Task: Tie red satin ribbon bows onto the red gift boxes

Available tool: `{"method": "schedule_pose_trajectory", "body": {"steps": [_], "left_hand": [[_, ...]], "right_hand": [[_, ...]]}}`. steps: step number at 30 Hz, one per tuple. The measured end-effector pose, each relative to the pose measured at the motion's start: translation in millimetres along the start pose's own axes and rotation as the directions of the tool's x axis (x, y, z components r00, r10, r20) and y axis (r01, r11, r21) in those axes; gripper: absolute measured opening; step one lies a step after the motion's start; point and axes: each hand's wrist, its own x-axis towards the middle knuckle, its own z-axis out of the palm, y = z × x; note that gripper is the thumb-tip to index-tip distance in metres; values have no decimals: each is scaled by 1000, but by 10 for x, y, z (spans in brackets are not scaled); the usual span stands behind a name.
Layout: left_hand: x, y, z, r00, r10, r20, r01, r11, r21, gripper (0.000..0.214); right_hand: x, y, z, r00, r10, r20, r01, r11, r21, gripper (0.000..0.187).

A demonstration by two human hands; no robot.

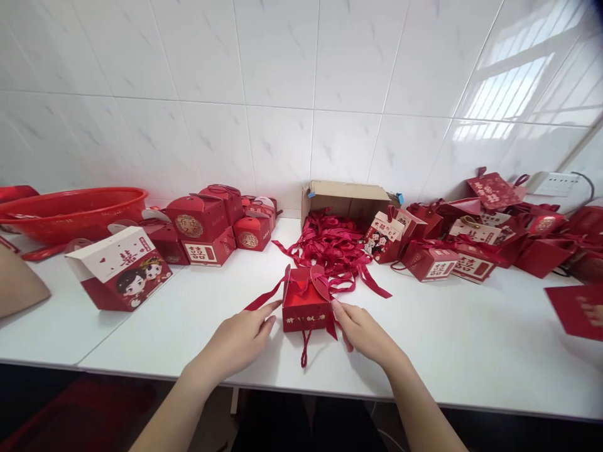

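A small red gift box with gold lettering stands upright on the white table in front of me. Its rounded top flaps are raised, and a dark red twisted cord hangs down its near face. My left hand has its fingertips at the left wall of the box, beneath a loose red ribbon. From the right, my right hand touches the opposite wall, where a ribbon tail hangs. Both hands hold the box between them; some fingertips are hidden.
Behind the box, a cardboard carton spills a pile of red ribbons. Several finished-looking red boxes stand left, with a larger white-and-red box and a red basin. More boxes crowd the right. A person's arm shows far left.
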Motion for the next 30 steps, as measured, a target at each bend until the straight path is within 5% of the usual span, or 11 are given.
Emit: {"method": "schedule_pose_trajectory", "body": {"steps": [3,6,8,10,12,15,22,30], "left_hand": [[121,-55,41,997,-81,-17,80,996,-39,49],[269,-80,11,993,-91,-69,62,936,-346,54],[343,-37,-14,993,-80,-82,8,761,-649,52],[397,28,-33,997,-75,-28,12,487,-873,41],[437,80,-46,994,-111,15,43,254,-966,31],[480,77,-54,959,-282,2,28,87,-996,26],[426,-132,34,903,-414,112,121,-5,-993,30],[317,-98,-88,907,-379,183,176,-54,-983,36]], "right_hand": [[132,66,-5,986,115,117,-128,986,111,52],[249,47,-19,990,140,26,-136,884,448,41],[312,-6,-30,984,147,-99,-34,705,708,32],[363,-60,-43,970,164,-177,63,534,843,26],[402,-85,-62,963,183,-199,99,445,890,21],[427,-39,-109,947,220,-235,151,340,928,16],[340,156,-151,913,330,-238,173,215,961,7],[297,-14,-187,941,245,-236,205,144,968,10]]}}
